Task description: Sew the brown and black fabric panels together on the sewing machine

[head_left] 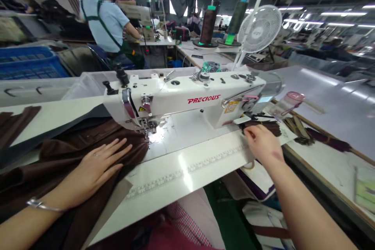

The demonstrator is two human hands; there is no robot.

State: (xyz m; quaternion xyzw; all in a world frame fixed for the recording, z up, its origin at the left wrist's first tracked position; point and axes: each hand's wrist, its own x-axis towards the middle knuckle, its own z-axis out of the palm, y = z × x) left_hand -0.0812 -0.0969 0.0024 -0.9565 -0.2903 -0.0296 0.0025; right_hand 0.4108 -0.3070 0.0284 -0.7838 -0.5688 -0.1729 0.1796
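One left hand (95, 170), fingers spread, is pressing brown fabric (73, 152) flat beside one sewing machine (181, 99); the right hand (262, 144) is pinching dark strips (263, 126) on the white table (187, 172), two thread cones (208, 25) standing behind.

The sewing machine (187, 99) stands mid-table (181, 172). Fabric (88, 144) lies at its eight o'clock under the left hand (96, 170). At four o'clock, the right hand (262, 144) touches what seem to be fabric strips (263, 125). A fan (259, 29) stands at one o'clock.

Matt brown cloth (73, 140), glossy white sewing machine (187, 99), smooth shiny table (187, 172)
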